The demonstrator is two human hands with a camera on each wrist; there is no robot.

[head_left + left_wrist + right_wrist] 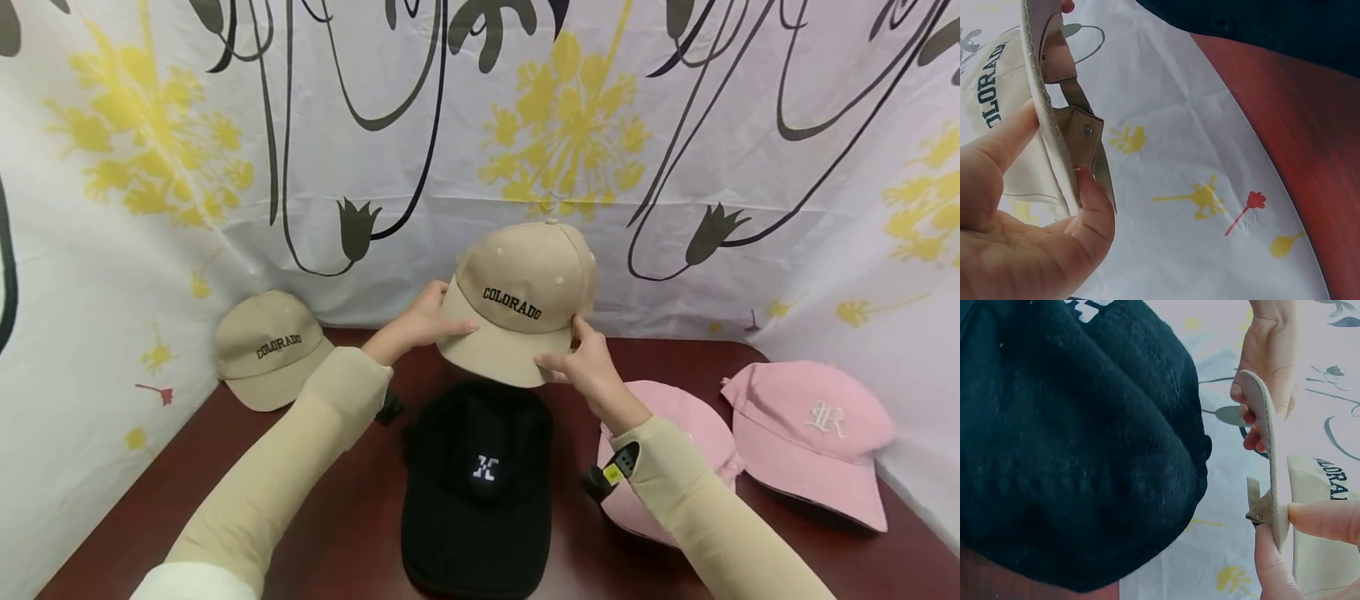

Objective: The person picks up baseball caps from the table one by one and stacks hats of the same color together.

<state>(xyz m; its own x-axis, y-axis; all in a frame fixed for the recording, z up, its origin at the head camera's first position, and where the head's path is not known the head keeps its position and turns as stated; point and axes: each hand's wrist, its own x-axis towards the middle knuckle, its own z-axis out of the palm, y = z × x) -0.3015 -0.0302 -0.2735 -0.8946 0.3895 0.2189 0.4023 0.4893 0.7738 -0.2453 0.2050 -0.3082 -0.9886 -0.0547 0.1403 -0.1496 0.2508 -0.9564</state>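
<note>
Two sleeved arms (285, 467) stretch forward over the glossy counter (345, 533), the left hand (426, 320) and right hand (592, 362) each pinching one side of a beige cap (525, 267). Its domed fabric crown and curved, stitched brim are held up between them, beyond the black cap (480, 517).

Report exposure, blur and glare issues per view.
Head: lettering legible on the held beige cap, black cap crown mostly lost in dark tones; left wrist: black cap nearly featureless at top right; right wrist: cloth backdrop washed out at upper right, yet lint shows on the black cap.
</note>
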